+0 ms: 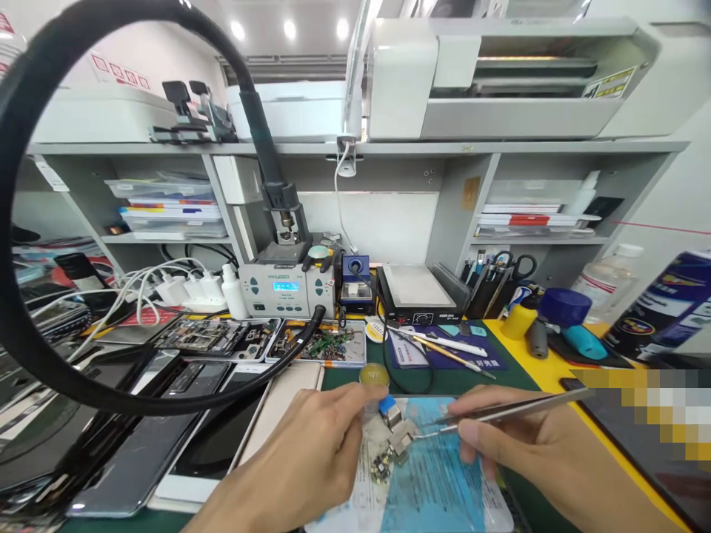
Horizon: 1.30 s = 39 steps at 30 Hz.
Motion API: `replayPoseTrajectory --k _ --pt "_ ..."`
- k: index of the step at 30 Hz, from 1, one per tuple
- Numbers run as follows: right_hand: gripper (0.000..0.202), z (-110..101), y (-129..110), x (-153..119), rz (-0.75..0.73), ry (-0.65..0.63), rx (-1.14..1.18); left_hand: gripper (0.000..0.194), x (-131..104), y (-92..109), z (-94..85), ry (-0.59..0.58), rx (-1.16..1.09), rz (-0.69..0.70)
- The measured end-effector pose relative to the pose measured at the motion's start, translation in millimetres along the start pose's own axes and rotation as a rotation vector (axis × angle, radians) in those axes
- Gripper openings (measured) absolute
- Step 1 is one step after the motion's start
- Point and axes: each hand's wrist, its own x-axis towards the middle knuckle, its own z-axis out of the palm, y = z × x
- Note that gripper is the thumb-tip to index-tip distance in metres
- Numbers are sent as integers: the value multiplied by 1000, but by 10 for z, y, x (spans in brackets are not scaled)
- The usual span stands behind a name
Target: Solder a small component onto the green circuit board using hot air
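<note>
A small phone circuit board (401, 437) with metal shields and a blue end lies on a blue-and-white printed mat (444, 488). My left hand (311, 444) is at its left, with fingers curled and the index fingertip against the blue end; the thumb tip is mostly hidden. From the right, my right hand (511, 437) grips metal tweezers (522, 409), their tips at the board's right side. Just beyond the left fingertips sits a small round yellowish container (374, 376).
Several phones (222, 422) and a parts tray (338, 344) lie on the left. A hot-air station (289, 289) stands behind, its black hose (167, 406) looping across the left side. Tools (449, 344) and a heating plate (419, 289) are at back right, bottles (661, 303) farther right.
</note>
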Motion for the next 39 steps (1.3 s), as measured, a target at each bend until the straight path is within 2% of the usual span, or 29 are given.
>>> replayPoseTrajectory --k 2,4,7,9,11,15,16,18,21,24,27,32,35,39 --pt "36 1 -15 10 -4 38 67 53 26 29 -51 -54 12 50" --pt "37 -17 -6 32 -20 21 134 58 57 43 -142 -48 -4 82" --pt "37 -62 22 74 -54 -4 209 50 162 13 -334 13 20 -17" --pt "37 -82 32 95 -71 21 252 47 295 -37 -445 -89 130 -87" --pt "37 -88 37 110 -80 49 274 47 472 -93 -502 -176 167 -77" --pt "40 -84 72 147 -78 50 272 63 837 -167 -479 -396 206 -64" --pt "41 -85 84 159 -75 48 274 61 908 -173 -463 -435 216 -62" --pt "43 -90 102 179 -73 50 278 43 1010 -172 -435 -499 230 -65" --pt "42 -103 95 187 -85 54 256 35 1065 -168 -409 -534 239 -70" --pt "39 -119 74 178 -68 25 238 34 1017 -194 -429 -504 226 -75" --pt "40 -129 94 192 -40 2 256 35 861 -237 -523 -413 200 -96" --pt "47 -97 141 216 -29 -9 289 37 451 -244 -661 -91 141 -144" --pt "47 -56 111 186 -53 -19 298 37 276 -214 -607 5 51 -143" --pt "40 -16 101 161 -98 -9 297 40 190 -211 -455 94 -78 -118"
